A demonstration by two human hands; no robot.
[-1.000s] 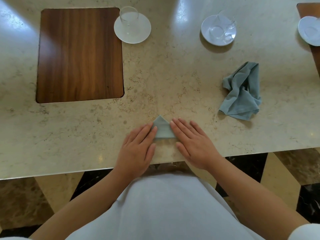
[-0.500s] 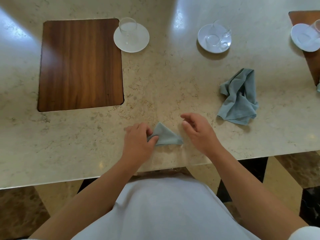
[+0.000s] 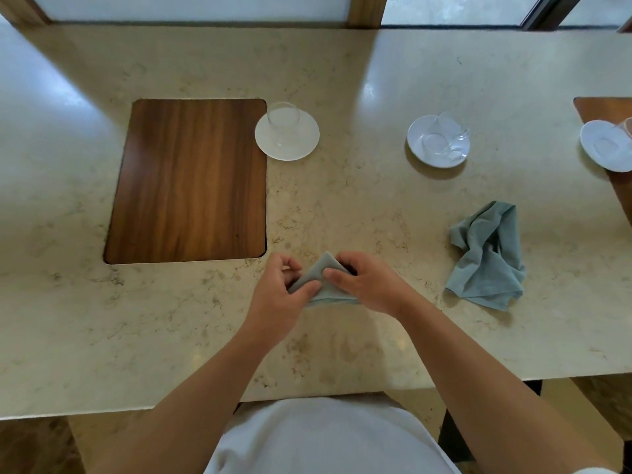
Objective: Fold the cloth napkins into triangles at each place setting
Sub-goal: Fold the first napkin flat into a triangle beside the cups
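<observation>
A small grey-blue napkin folded into a triangle (image 3: 323, 272) lies on the marble table in front of me, its tip pointing away. My left hand (image 3: 282, 294) pinches its left side between thumb and fingers. My right hand (image 3: 367, 285) grips its right side, thumb on top of the cloth. Most of the triangle is hidden under my hands. A second grey-blue napkin (image 3: 487, 258) lies crumpled on the table to the right, apart from both hands.
A wooden placemat (image 3: 191, 181) lies at the left with a glass on a white saucer (image 3: 286, 135) at its corner. Another saucer with an overturned glass (image 3: 437, 142) stands further right. A third saucer (image 3: 607, 145) and placemat sit at the right edge.
Both hands went from lying flat on the napkin to curling around it. The right hand lifted off briefly, then came back to grip the right side. The view has pulled back.
</observation>
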